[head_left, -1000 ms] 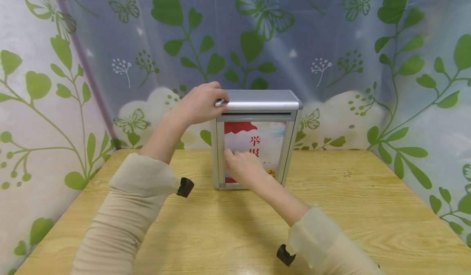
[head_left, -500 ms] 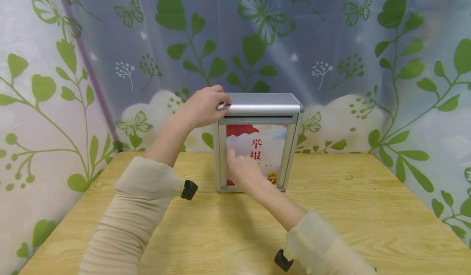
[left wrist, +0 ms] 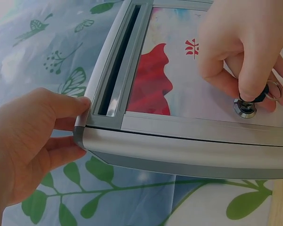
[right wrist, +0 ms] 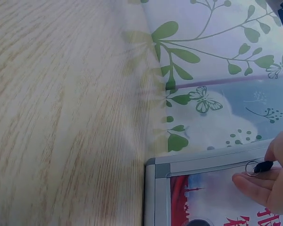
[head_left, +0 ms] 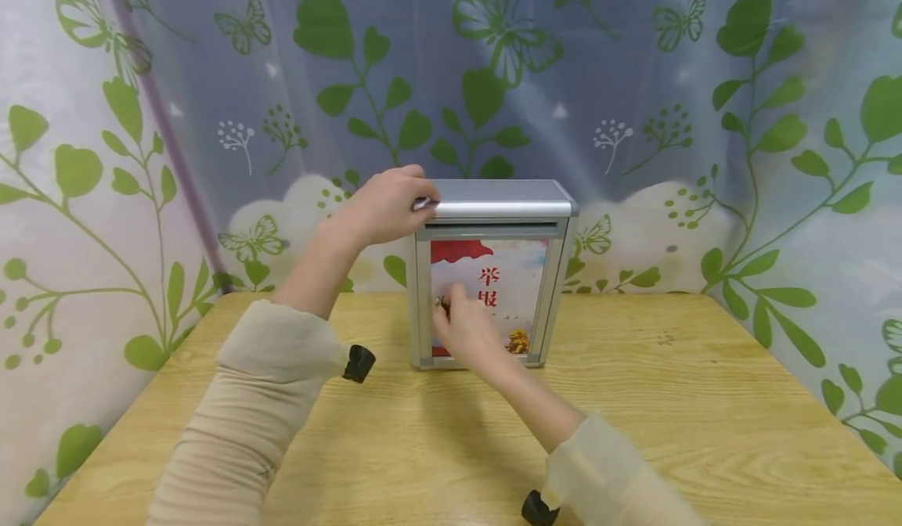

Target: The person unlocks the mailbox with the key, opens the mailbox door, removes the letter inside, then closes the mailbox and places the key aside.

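Head view: a silver-grey box (head_left: 500, 207) stands upright on the wood-grain surface (head_left: 676, 408), near the far edge and about midway between the two far corners. Right behind that edge hangs a printed cloth (head_left: 613, 64) with green leaves and butterflies, closing off the back; more of it flanks the left and right edges. Faint marks (head_left: 665, 340) show on the surface to the right of the box.

The left grip (head_left: 391, 207) is curled round the box's upper left corner, thumb and fingers on opposite sides, hiding that end of the lid and coming close to the slot (head_left: 507, 229). The right grip (head_left: 468, 330) is closed to a pinch on a black-headed key (left wrist: 260, 96) at the round lock (left wrist: 245, 113); a wire ring (left wrist: 280, 89) hangs from it. How deep the key sits is hidden by the fingers.

That same hand covers part of the poster (head_left: 528, 275) on the front. The left sleeve (head_left: 239, 424) reaches across the surface's left half, the right sleeve (head_left: 613, 471) over its near edge; a black piece (head_left: 359, 363) juts from the left cuff.
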{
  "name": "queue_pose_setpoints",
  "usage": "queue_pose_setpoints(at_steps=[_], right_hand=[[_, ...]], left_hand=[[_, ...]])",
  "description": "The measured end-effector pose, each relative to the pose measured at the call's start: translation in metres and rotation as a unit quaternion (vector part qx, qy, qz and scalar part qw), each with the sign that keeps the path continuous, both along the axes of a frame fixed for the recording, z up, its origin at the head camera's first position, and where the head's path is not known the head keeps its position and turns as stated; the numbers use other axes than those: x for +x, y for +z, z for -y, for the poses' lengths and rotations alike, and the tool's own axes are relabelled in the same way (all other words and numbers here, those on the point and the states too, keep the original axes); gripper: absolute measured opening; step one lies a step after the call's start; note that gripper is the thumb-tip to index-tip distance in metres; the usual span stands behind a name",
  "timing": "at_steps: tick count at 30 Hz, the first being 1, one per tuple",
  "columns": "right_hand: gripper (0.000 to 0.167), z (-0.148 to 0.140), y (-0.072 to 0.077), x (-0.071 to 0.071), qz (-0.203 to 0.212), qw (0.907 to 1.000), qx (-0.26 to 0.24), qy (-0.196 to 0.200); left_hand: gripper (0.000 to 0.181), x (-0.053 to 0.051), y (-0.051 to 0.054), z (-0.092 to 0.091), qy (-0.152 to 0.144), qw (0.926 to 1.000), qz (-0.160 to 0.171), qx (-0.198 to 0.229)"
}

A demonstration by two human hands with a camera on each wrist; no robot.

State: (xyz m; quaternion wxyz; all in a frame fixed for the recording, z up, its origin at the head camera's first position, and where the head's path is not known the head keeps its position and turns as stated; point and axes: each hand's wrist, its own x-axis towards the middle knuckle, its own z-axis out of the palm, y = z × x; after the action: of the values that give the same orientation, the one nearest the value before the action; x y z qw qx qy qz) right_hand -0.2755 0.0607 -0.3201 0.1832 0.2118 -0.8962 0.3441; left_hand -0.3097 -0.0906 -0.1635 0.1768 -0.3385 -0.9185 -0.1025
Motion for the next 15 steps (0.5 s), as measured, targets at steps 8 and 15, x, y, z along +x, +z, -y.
queue_pose_setpoints(at_steps=[8,15], right_hand=[[0.009,0.0004,-0.0022,-0.0010,0.047,0.9967,-0.067,-0.003],[0.012,0.0002,-0.0029,-0.0010,0.085,0.9912,-0.102,-0.005]], left_hand=[[0.021,0.0004,0.0012,-0.0001,-0.003,1.0000,0.002,0.001],[0.021,0.0010,0.0032,-0.0006,-0.001,1.0000,0.009,-0.004]])
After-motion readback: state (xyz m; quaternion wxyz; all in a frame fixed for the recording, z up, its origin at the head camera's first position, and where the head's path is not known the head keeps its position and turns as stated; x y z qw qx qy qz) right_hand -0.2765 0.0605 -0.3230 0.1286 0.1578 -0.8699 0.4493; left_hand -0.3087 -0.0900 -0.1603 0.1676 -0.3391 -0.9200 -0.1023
